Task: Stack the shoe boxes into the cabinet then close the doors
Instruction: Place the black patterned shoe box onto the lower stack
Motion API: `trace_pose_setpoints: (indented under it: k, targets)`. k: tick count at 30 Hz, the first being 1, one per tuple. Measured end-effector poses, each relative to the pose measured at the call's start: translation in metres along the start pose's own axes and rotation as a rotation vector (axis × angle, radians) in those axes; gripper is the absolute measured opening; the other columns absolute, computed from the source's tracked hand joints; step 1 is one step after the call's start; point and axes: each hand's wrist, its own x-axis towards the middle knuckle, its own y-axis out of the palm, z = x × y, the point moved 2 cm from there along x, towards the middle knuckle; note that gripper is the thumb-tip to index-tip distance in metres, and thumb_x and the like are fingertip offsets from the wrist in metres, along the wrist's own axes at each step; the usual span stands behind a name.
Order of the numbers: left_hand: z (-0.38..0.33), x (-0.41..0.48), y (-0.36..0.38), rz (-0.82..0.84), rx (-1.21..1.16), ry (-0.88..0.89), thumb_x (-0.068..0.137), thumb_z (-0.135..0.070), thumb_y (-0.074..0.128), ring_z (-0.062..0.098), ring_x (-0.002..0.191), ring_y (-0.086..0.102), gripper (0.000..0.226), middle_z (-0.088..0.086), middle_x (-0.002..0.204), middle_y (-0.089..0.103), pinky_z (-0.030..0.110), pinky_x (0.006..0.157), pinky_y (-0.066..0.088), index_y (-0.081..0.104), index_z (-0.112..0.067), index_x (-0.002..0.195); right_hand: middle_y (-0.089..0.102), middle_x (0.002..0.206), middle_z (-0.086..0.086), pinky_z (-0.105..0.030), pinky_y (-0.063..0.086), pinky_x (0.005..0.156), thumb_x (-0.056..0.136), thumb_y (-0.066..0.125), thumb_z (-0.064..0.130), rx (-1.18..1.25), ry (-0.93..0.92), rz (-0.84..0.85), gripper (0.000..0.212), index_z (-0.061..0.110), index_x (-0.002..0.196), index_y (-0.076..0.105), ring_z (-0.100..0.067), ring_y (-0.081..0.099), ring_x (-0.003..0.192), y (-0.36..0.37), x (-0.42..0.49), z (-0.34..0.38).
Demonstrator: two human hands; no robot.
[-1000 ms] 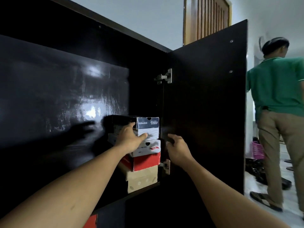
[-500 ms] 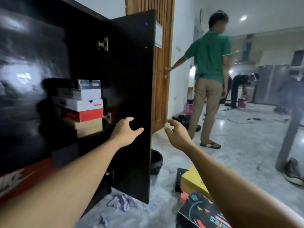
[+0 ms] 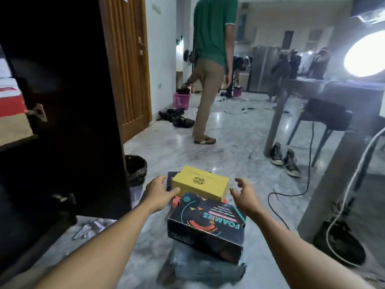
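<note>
Pale marble floor spreads under a loose pile of shoe boxes. Over the pile, the left hand has its fingers spread and nearly straight. Its thumb is at the near left corner of the yellow box, touching or just off it; I cannot tell which. The right hand hovers just beside that box's right end, fingers apart and lightly curled, holding nothing.

The hands bracket the box's two short ends, which looks like the set-up for a two-handed lift of the next box to shelve. It rests on other boxes with nothing on its lid, so it should come straight up.

Just nearer than the fingers, the black Foamies box lies tilted, its far edge close against the yellow front; it may shift. Left of the left hand stands the open cabinet door, with stacked boxes showing past its edge and a bin at its foot. Right of the right hand, a black cable loops over open floor.
</note>
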Motion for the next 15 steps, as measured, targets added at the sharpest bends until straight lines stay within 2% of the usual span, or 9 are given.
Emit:
trace_pose_setpoints:
  k: [2,5,6,9,11,12,15]
  targets:
    - [0.022,0.007,0.027,0.055,-0.004,-0.029,0.083,-0.036,0.077,0.023,0.128,0.052,0.07,0.005,0.14,0.055,0.028,0.095,0.042,0.048,-0.01,0.141,0.05,0.144,-0.016,-0.037,0.043,0.103,0.097,0.06,0.021,0.007,0.085,-0.022,0.05,0.004,0.142,0.046,-0.028,0.052,0.129,0.008,-0.006,-0.041]
    - [0.057,0.016,0.063,0.138,0.008,-0.097,0.08,-0.042,0.079,0.026,0.134,0.048,0.083,0.008,0.149,0.047,0.032,0.103,0.041,0.041,-0.012,0.147,0.057,0.136,-0.015,-0.03,0.045,0.092,0.095,0.064,0.021,0.06,0.189,-0.023,0.048,0.001,0.137,0.051,-0.021,0.056,0.111,0.022,-0.021,-0.092]
    - [0.066,0.017,0.073,0.152,0.008,-0.113,0.078,-0.043,0.081,0.027,0.135,0.047,0.087,0.008,0.151,0.045,0.034,0.105,0.041,0.039,-0.012,0.148,0.057,0.135,-0.015,-0.03,0.044,0.092,0.093,0.068,0.026,0.079,0.209,-0.02,0.053,0.003,0.137,0.051,-0.021,0.056,0.11,0.03,-0.025,-0.107]
    - [0.096,0.024,0.1,0.19,-0.011,-0.151,0.07,-0.04,0.088,0.027,0.136,0.045,0.098,0.008,0.151,0.043,0.033,0.103,0.039,0.038,-0.013,0.149,0.052,0.14,-0.009,-0.036,0.046,0.101,0.079,0.079,0.042,0.144,0.257,-0.005,0.075,0.016,0.141,0.046,-0.022,0.053,0.122,0.052,-0.034,-0.144]
    - [0.112,0.026,0.115,0.21,-0.032,-0.175,0.063,-0.039,0.092,0.026,0.139,0.041,0.111,0.007,0.155,0.039,0.034,0.106,0.037,0.032,-0.015,0.152,0.057,0.131,0.004,-0.026,0.049,0.094,0.07,0.088,0.038,0.227,0.239,0.01,0.068,0.028,0.125,0.051,-0.01,0.059,0.114,0.066,-0.037,-0.162]
    - [0.121,0.028,0.121,0.217,-0.053,-0.186,0.06,-0.037,0.094,0.023,0.139,0.041,0.117,0.005,0.156,0.037,0.033,0.107,0.036,0.028,-0.015,0.154,0.062,0.128,0.008,-0.024,0.052,0.091,0.063,0.093,0.036,0.255,0.228,0.019,0.072,0.031,0.123,0.053,-0.005,0.063,0.11,0.074,-0.036,-0.17]
    - [0.142,0.033,0.138,0.248,-0.161,-0.21,0.05,-0.028,0.099,0.008,0.123,0.047,0.129,-0.007,0.142,0.05,0.026,0.103,0.038,0.025,-0.017,0.155,0.059,0.135,0.009,-0.037,0.054,0.099,0.047,0.099,0.048,0.277,0.207,0.044,0.108,0.037,0.139,0.044,-0.006,0.061,0.119,0.09,-0.031,-0.191]
